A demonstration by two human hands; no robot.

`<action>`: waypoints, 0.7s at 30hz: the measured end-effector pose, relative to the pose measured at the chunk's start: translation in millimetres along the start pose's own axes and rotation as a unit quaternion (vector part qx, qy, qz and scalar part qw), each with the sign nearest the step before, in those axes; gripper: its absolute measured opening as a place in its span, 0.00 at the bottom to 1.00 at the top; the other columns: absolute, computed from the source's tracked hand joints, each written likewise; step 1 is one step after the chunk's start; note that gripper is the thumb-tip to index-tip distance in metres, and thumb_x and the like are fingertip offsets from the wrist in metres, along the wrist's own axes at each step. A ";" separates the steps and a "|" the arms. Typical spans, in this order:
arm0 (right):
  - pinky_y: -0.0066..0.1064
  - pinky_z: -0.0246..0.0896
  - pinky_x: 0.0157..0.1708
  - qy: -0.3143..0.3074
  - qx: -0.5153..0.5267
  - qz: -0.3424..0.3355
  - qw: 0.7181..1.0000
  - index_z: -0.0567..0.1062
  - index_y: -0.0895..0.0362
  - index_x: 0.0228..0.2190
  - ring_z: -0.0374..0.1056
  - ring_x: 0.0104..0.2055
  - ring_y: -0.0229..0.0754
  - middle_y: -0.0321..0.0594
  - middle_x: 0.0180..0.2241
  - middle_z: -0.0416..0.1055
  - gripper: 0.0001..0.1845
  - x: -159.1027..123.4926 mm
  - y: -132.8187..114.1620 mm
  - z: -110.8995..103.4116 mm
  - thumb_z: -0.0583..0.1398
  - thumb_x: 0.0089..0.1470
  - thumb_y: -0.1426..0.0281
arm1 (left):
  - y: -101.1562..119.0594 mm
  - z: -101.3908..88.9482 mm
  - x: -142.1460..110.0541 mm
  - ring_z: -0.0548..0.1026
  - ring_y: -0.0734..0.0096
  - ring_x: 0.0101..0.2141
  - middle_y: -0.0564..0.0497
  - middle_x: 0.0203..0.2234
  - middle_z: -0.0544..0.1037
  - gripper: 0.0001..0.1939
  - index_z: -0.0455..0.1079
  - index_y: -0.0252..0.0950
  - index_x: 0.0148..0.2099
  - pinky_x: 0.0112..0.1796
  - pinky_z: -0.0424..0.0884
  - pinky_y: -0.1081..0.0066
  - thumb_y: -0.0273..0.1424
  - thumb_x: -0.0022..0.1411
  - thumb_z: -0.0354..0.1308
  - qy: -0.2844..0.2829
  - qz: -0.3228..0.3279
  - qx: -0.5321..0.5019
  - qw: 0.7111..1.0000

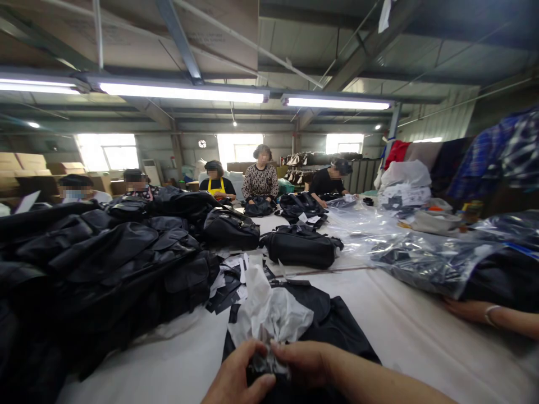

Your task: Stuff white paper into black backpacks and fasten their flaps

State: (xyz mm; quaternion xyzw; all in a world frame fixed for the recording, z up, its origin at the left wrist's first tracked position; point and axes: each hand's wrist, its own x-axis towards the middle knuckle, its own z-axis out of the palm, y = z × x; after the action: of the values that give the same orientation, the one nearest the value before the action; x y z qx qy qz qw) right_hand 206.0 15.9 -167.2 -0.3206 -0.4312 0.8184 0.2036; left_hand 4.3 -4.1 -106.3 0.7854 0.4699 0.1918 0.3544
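White paper (273, 306) is bunched up at the near middle, with the left hand (236, 376) and the right hand (309, 359) close together, both pinching its near end. It might rip if they pull too hard. Its loose end points to the far side, a bit left, and its long way runs near to far. Under it, a black bag (343, 328) lies on the table (412, 325). Past that, left, are loose tags (225, 289).

Lit fluorescent tubes (185, 93) hang overhead, and bright windows (120, 156) line the far wall (154, 145). Cardboard boxes (30, 161) stand stacked on the left, while a blue plaid shirt (478, 157) hangs on the right.
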 end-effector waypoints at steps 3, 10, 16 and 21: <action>0.32 0.63 0.41 0.115 -0.055 -0.034 0.991 0.77 0.59 0.39 0.70 0.35 0.40 0.41 0.34 0.75 0.37 -5.8 -2.9 -6.2 0.68 0.37 0.41 | -4.0 2.6 -3.0 0.73 0.61 0.47 0.50 0.46 0.78 0.20 0.72 0.40 0.51 0.51 0.66 0.68 0.34 0.54 0.60 -0.003 -0.021 -0.001 1.000; 0.45 0.68 0.34 0.337 -0.094 -0.060 0.935 0.66 0.57 0.50 0.74 0.38 0.52 0.54 0.46 0.72 0.39 -15.8 -35.0 -32.8 0.56 0.50 0.40 | -22.8 -8.0 16.2 0.72 0.55 0.51 0.43 0.50 0.76 0.24 0.72 0.36 0.51 0.53 0.65 0.63 0.45 0.57 0.57 0.026 -0.070 0.033 0.997; 0.46 0.63 0.50 0.412 -0.285 -0.206 0.841 0.64 0.59 0.56 0.68 0.50 0.54 0.53 0.51 0.70 0.38 12.7 -41.6 -30.0 0.65 0.42 0.67 | -53.5 -19.9 72.4 0.64 0.50 0.60 0.29 0.61 0.63 0.45 0.50 0.22 0.66 0.58 0.60 0.61 0.50 0.58 0.54 0.120 -0.124 0.013 0.985; 0.35 0.64 0.47 0.296 -0.334 -0.214 0.869 0.77 0.60 0.43 0.72 0.43 0.49 0.43 0.39 0.78 0.24 23.6 -19.0 -19.2 0.59 0.39 0.77 | -57.7 1.1 87.4 0.72 0.58 0.54 0.36 0.57 0.71 0.41 0.51 0.26 0.67 0.52 0.67 0.69 0.39 0.57 0.58 0.086 -0.094 -0.008 0.992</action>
State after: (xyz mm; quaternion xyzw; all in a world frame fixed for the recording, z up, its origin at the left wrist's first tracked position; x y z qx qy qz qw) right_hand 203.7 51.7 -167.6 -0.4969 -0.6564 0.4282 0.3726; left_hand 12.6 89.6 -152.3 0.7155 0.5688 0.2279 0.3356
